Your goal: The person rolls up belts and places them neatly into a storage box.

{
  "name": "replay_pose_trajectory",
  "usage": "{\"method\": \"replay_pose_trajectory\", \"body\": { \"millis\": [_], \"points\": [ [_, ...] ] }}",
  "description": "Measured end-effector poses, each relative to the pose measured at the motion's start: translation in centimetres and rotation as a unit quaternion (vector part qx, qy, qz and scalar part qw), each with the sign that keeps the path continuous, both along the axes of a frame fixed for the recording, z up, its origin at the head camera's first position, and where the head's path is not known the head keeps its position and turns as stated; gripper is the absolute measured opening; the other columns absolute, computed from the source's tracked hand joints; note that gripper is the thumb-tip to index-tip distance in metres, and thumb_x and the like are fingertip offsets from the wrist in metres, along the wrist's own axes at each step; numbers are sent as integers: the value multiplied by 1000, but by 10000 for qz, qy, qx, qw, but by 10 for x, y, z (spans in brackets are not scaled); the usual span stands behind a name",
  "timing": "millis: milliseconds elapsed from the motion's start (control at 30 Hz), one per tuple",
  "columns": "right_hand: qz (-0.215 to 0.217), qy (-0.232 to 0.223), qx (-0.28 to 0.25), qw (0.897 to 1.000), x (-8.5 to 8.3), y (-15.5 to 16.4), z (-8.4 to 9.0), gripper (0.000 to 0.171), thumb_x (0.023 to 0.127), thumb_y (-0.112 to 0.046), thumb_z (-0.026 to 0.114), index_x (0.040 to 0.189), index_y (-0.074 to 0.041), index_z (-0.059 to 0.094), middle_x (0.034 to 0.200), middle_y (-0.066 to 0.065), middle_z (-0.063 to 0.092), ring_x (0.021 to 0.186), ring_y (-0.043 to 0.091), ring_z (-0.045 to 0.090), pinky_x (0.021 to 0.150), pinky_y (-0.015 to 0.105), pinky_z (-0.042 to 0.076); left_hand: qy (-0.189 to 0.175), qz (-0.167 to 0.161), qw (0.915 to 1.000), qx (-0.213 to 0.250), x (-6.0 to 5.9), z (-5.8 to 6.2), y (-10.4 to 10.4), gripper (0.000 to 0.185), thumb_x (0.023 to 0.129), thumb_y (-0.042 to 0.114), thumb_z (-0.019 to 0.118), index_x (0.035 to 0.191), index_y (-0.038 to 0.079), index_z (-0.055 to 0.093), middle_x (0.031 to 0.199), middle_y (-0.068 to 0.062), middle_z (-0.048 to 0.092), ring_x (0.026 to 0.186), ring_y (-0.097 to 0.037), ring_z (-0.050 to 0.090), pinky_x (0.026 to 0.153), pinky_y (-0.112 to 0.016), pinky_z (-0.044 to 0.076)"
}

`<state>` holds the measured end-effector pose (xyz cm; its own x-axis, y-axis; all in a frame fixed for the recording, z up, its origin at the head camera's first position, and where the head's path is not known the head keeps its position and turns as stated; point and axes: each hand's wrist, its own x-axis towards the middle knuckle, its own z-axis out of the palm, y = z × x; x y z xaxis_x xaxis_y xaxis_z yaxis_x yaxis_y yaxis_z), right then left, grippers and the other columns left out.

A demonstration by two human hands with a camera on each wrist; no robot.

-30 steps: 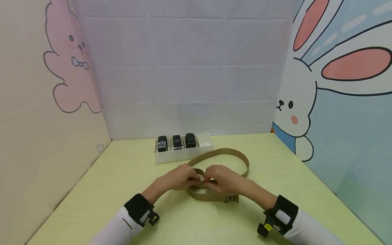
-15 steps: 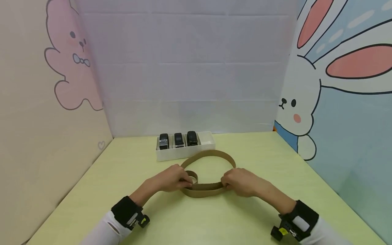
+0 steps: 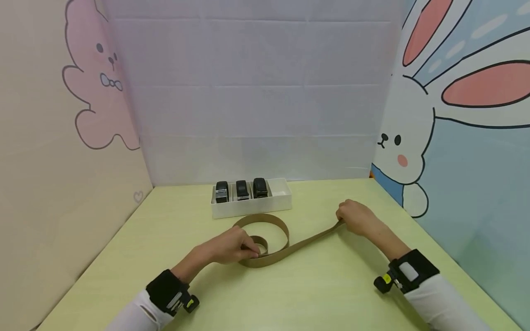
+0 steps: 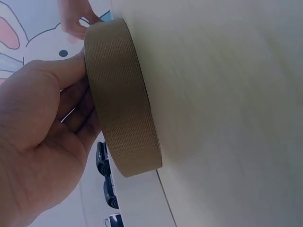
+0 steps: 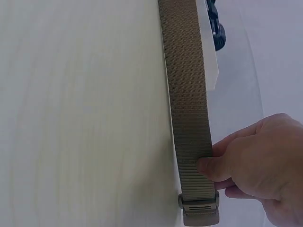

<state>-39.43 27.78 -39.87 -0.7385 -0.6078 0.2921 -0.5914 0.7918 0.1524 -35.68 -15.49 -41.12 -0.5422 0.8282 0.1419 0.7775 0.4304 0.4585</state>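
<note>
A tan webbing belt stands on its edge on the table, partly coiled on the left and stretched out to the right. My left hand pinches the belt beside its small inner coil; in the left wrist view the ribbed strap curves past the thumb. My right hand pinches the belt near its far end. The right wrist view shows the thumb on the strap, just above a tan buckle at the end.
Behind the belt is a white divided tray with three rolled black belts in its compartments; its rightmost compartment holds none. A pale wall and cartoon-printed side panels border the yellow table.
My right hand has moved right and away, drawing the belt's buckle end out straight. The large loop has become smaller. My left hand stays by the small coil.
</note>
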Motion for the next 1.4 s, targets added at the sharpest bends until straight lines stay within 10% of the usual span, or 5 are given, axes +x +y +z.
{"method": "replay_pose_trajectory", "body": {
  "millis": [167, 467, 767, 1000, 1400],
  "points": [
    [-759, -149, -713, 9945, 0, 8, -6, 18, 95, 15, 69, 95, 1, 80, 90, 14, 68, 81, 31, 64, 74, 42, 61, 99, -135, 9999, -21, 4, 0, 2, 12, 106, 10, 79, 107, 10, 91, 94, 0, 87, 73, 12, 55, 69, -11, 48],
    [-2114, -1722, -1916, 9428, 17, -19, -8, 53, 107, -33, 66, 61, -19, 42, 57, -6, 29, 52, 11, 28, 51, 27, 25, 159, -125, 9998, 0, 4, 0, 4, 11, 106, 11, 80, 106, 11, 91, 92, 3, 86, 74, 12, 56, 70, -12, 50],
    [-734, -2010, -1895, 9583, 25, -27, 3, 55, 102, -1, 63, 56, -22, 41, 56, -12, 22, 54, 7, 21, 54, 25, 24, 225, -343, 9992, -10, 8, 0, 11, 11, 106, 12, 79, 104, 12, 90, 89, 3, 83, 73, 12, 52, 69, -11, 46],
    [212, -2400, -1631, 9567, 18, -53, 12, 25, 106, -6, 69, 88, -7, 86, 66, -3, 69, 55, 4, 50, 56, 24, 44, 181, -395, 9991, 15, 7, 0, 14, 12, 106, 13, 79, 108, 10, 90, 96, 2, 87, 79, 14, 61, 74, -10, 52],
    [749, -1588, -1445, 9738, -17, -106, -2, 22, 107, -2, 69, 93, -6, 86, 82, 4, 80, 65, 4, 55, 65, 23, 47, 375, -527, 9979, -20, 8, 3, 20, 11, 106, 14, 80, 107, 12, 91, 94, 3, 86, 80, 15, 59, 74, -9, 50]
  ]
}}
